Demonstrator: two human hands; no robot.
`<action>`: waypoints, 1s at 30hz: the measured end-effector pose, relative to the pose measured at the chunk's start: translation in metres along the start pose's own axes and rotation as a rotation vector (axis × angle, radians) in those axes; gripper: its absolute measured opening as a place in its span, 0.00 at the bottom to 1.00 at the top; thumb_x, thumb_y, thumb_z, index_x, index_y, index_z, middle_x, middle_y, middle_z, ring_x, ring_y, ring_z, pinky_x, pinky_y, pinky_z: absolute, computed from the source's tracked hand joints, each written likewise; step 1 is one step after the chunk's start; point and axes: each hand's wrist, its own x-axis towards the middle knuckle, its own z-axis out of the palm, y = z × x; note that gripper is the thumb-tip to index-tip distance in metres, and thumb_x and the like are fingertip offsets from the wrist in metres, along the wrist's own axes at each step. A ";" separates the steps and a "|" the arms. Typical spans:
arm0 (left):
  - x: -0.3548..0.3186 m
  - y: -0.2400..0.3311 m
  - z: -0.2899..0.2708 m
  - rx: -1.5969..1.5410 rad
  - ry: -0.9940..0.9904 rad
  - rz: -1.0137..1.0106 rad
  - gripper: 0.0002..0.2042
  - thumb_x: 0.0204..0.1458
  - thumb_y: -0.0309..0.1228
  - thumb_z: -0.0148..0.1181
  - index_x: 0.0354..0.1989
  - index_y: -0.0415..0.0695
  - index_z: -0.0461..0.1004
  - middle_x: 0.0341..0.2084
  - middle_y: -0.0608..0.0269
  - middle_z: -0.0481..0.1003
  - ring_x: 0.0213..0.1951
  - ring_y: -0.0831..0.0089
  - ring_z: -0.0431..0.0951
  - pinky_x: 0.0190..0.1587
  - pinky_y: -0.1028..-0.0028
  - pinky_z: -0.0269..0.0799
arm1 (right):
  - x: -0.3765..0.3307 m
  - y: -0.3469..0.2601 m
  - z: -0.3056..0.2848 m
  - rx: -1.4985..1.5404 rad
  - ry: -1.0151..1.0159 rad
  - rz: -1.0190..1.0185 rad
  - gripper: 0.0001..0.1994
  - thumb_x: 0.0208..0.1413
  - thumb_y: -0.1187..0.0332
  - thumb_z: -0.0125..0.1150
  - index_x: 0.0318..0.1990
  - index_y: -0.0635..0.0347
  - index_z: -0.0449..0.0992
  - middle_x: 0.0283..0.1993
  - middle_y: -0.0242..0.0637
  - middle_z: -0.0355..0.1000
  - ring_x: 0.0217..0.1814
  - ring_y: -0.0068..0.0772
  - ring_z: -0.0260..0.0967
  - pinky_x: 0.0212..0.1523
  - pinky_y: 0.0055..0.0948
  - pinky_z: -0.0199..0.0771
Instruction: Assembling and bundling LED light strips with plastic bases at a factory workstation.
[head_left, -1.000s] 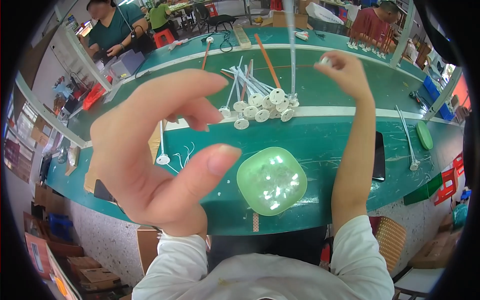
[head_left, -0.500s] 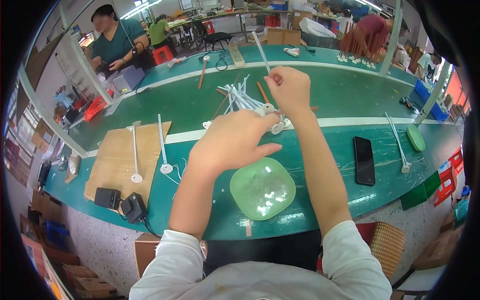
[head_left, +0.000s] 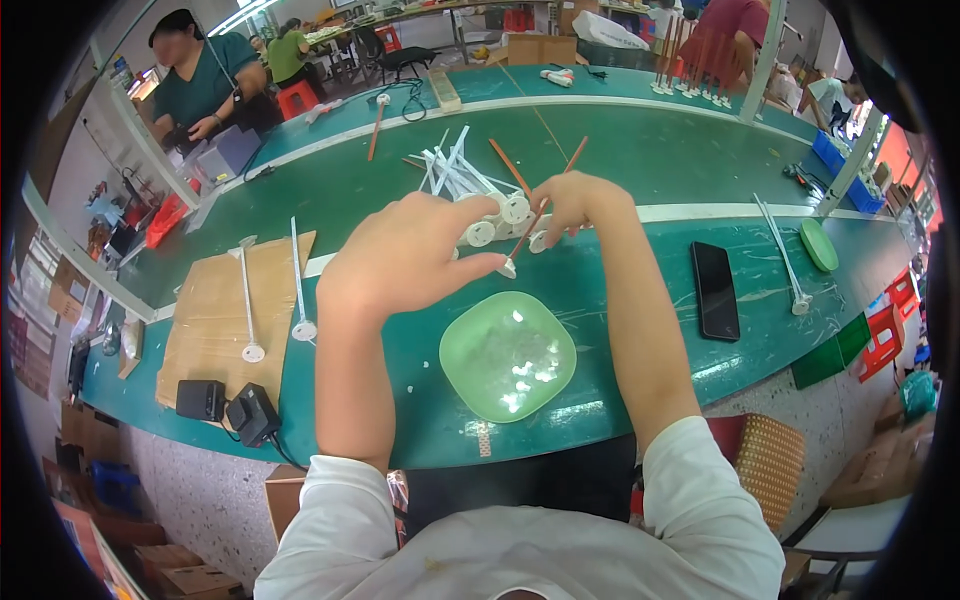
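My right hand [head_left: 578, 203] pinches a thin brown rod [head_left: 548, 197] that slants from upper right down to a small white round foot near my left fingertips. My left hand [head_left: 405, 255] hovers beside it, its fingers stretched toward that lower end at the white foot. Just behind both hands lies a pile of white rods with round disc feet [head_left: 470, 180]. A pale green square bowl [head_left: 508, 356] with small clear pieces in it sits on the green table [head_left: 640, 160] below my hands.
Two white rods with disc feet [head_left: 297, 285] lie on a brown cardboard sheet [head_left: 215, 310] at the left, near a black power adapter [head_left: 250, 412]. A black phone [head_left: 714, 290] and another white rod [head_left: 780, 252] lie at the right. Other people sit at the far side.
My left hand has dropped from close to the camera down to the table beside the right hand. My right hand came back from the far side holding a brown rod.
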 end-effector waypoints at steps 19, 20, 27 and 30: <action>0.003 0.002 0.001 -0.075 -0.058 0.151 0.24 0.49 0.37 0.65 0.54 0.42 0.71 0.35 0.45 0.77 0.37 0.49 0.78 0.39 0.60 0.73 | -0.034 0.000 -0.034 0.119 0.279 -0.315 0.11 0.38 0.71 0.69 0.33 0.62 0.84 0.29 0.39 0.79 0.30 0.33 0.77 0.34 0.29 0.76; 0.005 0.004 0.002 -0.085 -0.026 0.178 0.24 0.49 0.36 0.66 0.55 0.42 0.71 0.36 0.45 0.77 0.37 0.48 0.78 0.40 0.60 0.73 | -0.042 0.000 -0.039 0.112 0.286 -0.298 0.11 0.38 0.71 0.69 0.33 0.62 0.84 0.29 0.39 0.79 0.30 0.33 0.77 0.34 0.29 0.76; 0.014 0.022 0.010 -0.234 -0.081 0.304 0.18 0.50 0.29 0.63 0.51 0.42 0.74 0.34 0.49 0.77 0.34 0.52 0.78 0.37 0.63 0.73 | -0.092 0.004 -0.064 0.412 0.411 -0.587 0.10 0.44 0.75 0.68 0.38 0.61 0.82 0.26 0.32 0.77 0.27 0.17 0.71 0.30 0.20 0.71; 0.018 0.023 0.006 -0.072 -0.068 0.410 0.13 0.55 0.29 0.58 0.47 0.39 0.75 0.34 0.50 0.78 0.32 0.59 0.79 0.36 0.65 0.73 | -0.092 -0.003 -0.062 0.543 0.515 -0.665 0.19 0.48 0.73 0.69 0.50 0.59 0.78 0.31 0.31 0.78 0.30 0.16 0.71 0.32 0.19 0.70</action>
